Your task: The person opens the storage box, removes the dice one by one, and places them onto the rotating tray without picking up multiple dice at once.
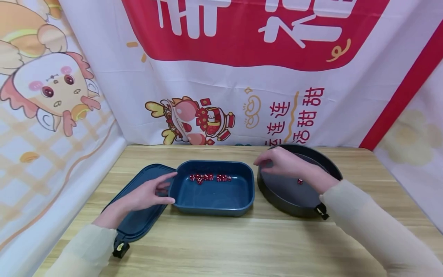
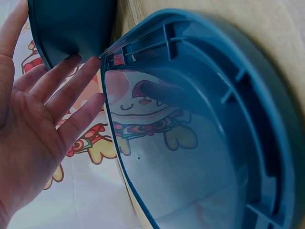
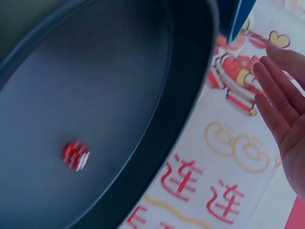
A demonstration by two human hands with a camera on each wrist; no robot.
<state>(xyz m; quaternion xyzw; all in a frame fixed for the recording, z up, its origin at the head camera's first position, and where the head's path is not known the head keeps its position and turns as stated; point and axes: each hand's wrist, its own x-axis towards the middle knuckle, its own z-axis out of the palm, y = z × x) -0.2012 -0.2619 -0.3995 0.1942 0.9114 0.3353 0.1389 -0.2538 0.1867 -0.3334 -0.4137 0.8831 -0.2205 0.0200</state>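
A deep blue rectangular container (image 1: 214, 196) stands mid-table, with several red dice (image 1: 205, 177) grouped toward its far wall. My left hand (image 1: 149, 194) is at its left rim, fingers spread and thumb near the front corner, over a blue lid-like tray (image 1: 152, 225). In the left wrist view, that tray (image 2: 190, 157) has a ribbed edge and a glossy inside. My right hand (image 1: 282, 161) hovers above the far left rim of a round dark pan (image 1: 277, 194). Its fingers look extended in the right wrist view, holding nothing visible. One red die (image 3: 76, 156) lies on the pan floor.
Black clip-like pieces sit at the near end of the tray (image 1: 120, 251) and on the pan's near rim (image 1: 322, 211). A printed cloth (image 1: 221, 84) hangs behind the wooden table (image 1: 214, 246), and more cloth (image 1: 52, 127) borders it on the left.
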